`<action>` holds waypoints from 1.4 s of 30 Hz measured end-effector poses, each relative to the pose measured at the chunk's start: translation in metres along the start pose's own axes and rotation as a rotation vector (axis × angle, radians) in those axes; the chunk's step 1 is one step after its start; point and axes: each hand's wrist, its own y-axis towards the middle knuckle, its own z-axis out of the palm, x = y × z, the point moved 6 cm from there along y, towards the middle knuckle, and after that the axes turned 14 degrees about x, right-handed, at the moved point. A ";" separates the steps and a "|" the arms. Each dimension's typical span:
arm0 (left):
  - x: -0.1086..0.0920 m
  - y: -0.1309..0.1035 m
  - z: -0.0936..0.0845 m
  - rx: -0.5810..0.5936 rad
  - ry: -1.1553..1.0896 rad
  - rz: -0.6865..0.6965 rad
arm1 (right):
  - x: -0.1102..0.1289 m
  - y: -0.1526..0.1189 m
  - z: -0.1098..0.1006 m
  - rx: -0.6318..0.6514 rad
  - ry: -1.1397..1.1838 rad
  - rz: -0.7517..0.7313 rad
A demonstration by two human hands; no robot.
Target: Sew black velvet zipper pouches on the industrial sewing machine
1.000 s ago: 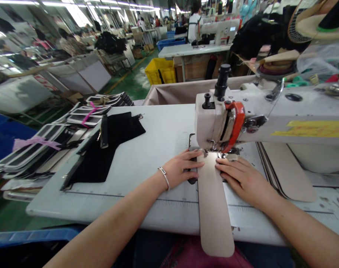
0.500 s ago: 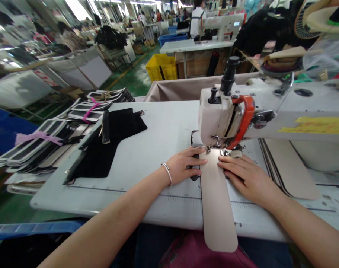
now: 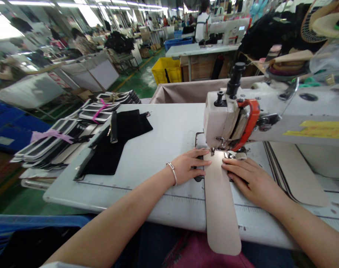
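Everything fixed, from the table (image 3: 169, 130) to the sewing machine (image 3: 219, 119), sits farther right in view than in the earlier frame, while both hands keep about the same places against the machine.

At the far left, the rim of a blue basket (image 3: 41, 220) shows low down, with dark material inside. Above and right of it lie bundles of black-and-white pieces, 1 tied with a lilac strip (image 3: 53, 134) and 1 behind it with a pink strip (image 3: 101, 109). A black fabric piece (image 3: 110, 156) with zipper parts lies flat on the table's left side.

Next comes the left hand (image 3: 187, 165), a bracelet (image 3: 173, 173) at its wrist. Its fingers are loosely spread and nearly straight, palm down, the tips resting on the left edge of the beige strip (image 3: 222, 208) without pinching it.

The beige strip lies lengthwise between the 2 hands, its far end at the presser foot of the machine and its rounded near end past the table's front edge.

To its right, the right hand (image 3: 251, 180) lies palm down, fingers extended and close together, the tips pressing on the strip's right edge; they are not closed around it. An orange lever (image 3: 255, 119) curves above. Farther right, a stack of beige pieces (image 3: 300, 175) lies beneath the machine's arm.
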 end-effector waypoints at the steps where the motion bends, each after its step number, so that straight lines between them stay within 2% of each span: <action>1: -0.002 0.001 0.001 0.003 0.015 -0.004 | -0.001 -0.001 0.002 0.001 -0.009 -0.004; 3: -0.003 0.000 0.000 0.043 0.069 -0.008 | -0.004 -0.004 0.006 -0.009 -0.047 -0.022; 5: 0.011 -0.007 -0.014 0.083 0.198 -0.143 | -0.009 -0.006 0.010 -0.043 -0.102 -0.054; 7: 0.039 -0.028 -0.049 0.039 0.368 -0.435 | -0.013 -0.007 0.016 -0.078 -0.150 -0.102; 9: 0.068 -0.065 -0.098 -0.096 0.507 -0.752 | -0.019 -0.009 0.023 -0.103 -0.188 -0.133; 11: 0.092 -0.102 -0.138 -0.176 0.579 -0.957 | -0.025 -0.012 0.030 -0.113 -0.212 -0.144; 12: 0.103 -0.118 -0.152 -0.183 0.598 -1.028 | -0.028 -0.014 0.034 -0.112 -0.219 -0.143; 15: 0.127 -0.145 -0.173 -0.123 0.627 -1.122 | -0.037 -0.017 0.045 -0.088 -0.231 -0.117; 18: 0.138 -0.150 -0.178 -0.044 0.648 -1.119 | -0.041 -0.018 0.049 -0.074 -0.232 -0.100; 23: 0.140 -0.148 -0.178 0.037 0.658 -1.099 | -0.030 -0.012 0.034 -0.137 -0.210 -0.136; 26: 0.134 -0.147 -0.180 0.011 0.666 -1.093 | -0.022 -0.009 0.025 -0.176 -0.221 -0.164; 28: 0.124 -0.147 -0.191 -0.051 0.674 -1.101 | -0.018 -0.008 0.022 -0.188 -0.230 -0.173; 30: 0.108 -0.146 -0.209 -0.151 0.693 -1.109 | -0.018 -0.007 0.023 -0.183 -0.229 -0.162; 32: 0.084 -0.142 -0.224 -0.265 0.724 -1.083 | -0.018 -0.006 0.024 -0.156 -0.210 -0.137; 33: 0.070 -0.138 -0.224 -0.311 0.740 -1.049 | -0.018 -0.006 0.024 -0.137 -0.194 -0.123; 34: 0.055 -0.132 -0.218 -0.341 0.750 -1.003 | -0.017 -0.005 0.023 -0.119 -0.176 -0.109; 35: 0.039 -0.125 -0.203 -0.347 0.752 -0.941 | -0.015 -0.004 0.021 -0.101 -0.158 -0.098; 36: 0.023 -0.117 -0.179 -0.324 0.742 -0.866 | -0.013 -0.004 0.018 -0.085 -0.144 -0.088; 38: -0.009 -0.105 -0.113 -0.204 0.693 -0.689 | -0.007 -0.001 0.013 -0.049 -0.133 -0.074; 40: -0.044 -0.098 -0.037 0.004 0.615 -0.376 | 0.000 0.002 0.008 -0.018 -0.135 -0.062; 41: -0.055 -0.099 -0.011 0.047 0.591 -0.328 | 0.003 0.003 0.006 -0.006 -0.136 -0.058; 42: -0.063 -0.099 0.007 0.067 0.563 -0.284 | 0.006 0.004 0.006 0.004 -0.136 -0.057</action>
